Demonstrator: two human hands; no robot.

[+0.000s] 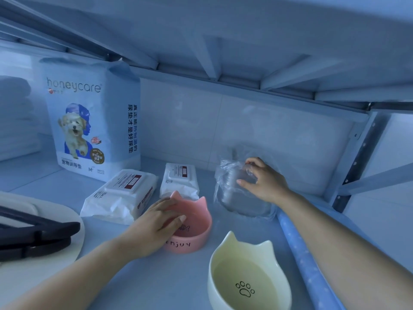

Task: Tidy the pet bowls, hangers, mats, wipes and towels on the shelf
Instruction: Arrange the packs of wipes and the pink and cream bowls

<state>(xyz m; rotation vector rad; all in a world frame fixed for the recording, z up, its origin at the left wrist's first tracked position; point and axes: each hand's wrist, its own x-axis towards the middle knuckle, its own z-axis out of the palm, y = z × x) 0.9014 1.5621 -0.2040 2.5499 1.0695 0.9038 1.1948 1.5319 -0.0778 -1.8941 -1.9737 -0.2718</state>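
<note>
A pink cat-eared bowl (192, 233) marked "enjoy" stands mid-shelf; my left hand (154, 224) grips its near-left rim, fingers curled over the edge. A clear plastic-wrapped stack of bowls (232, 193) sits at the back right, and my right hand (263, 182) holds its top right side. A pale yellow cat-eared bowl (245, 278) with a paw print stands at the front. Two white wipe packs (120, 195) (180, 182) lie behind the pink bowl. A tall "honeycare" pad bag (89, 121) stands at the back left.
Dark hangers (33, 231) lie on a white tray (78, 231) at the left edge. Folded white towels (15, 117) are stacked at the far left. A blue shelf rail (301, 253) runs along the right, with the upper shelf's beams close overhead.
</note>
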